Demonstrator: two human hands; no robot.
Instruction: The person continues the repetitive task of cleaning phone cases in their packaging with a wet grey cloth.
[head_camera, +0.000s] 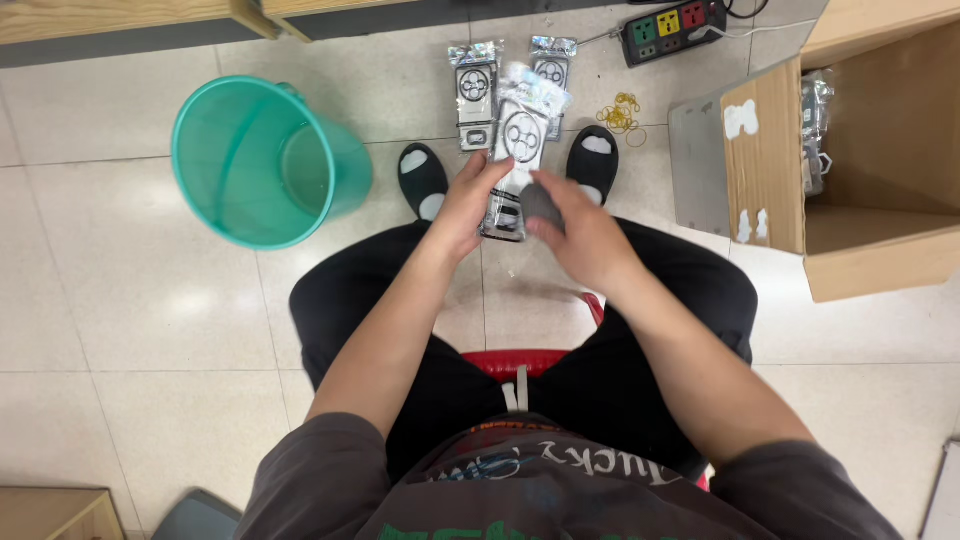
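Note:
My left hand (467, 205) grips a clear plastic packet (518, 150) with a white card and a round black print, holding it upright above the floor between my feet. My right hand (583, 235) holds a small dark grey object (541, 200) against the packet's lower right side. Two similar packets (476, 92) lie flat on the tiled floor just beyond, side by side; the second packet (553, 62) is partly hidden by the held one. I sit on a red stool (527, 358).
A teal plastic bucket (262, 160) stands at the left. An open cardboard box (850, 170) with more packets inside lies at the right. Yellow rubber bands (622, 115) and a power strip (672, 30) lie at the back. Black slippers (423, 180) flank the packets.

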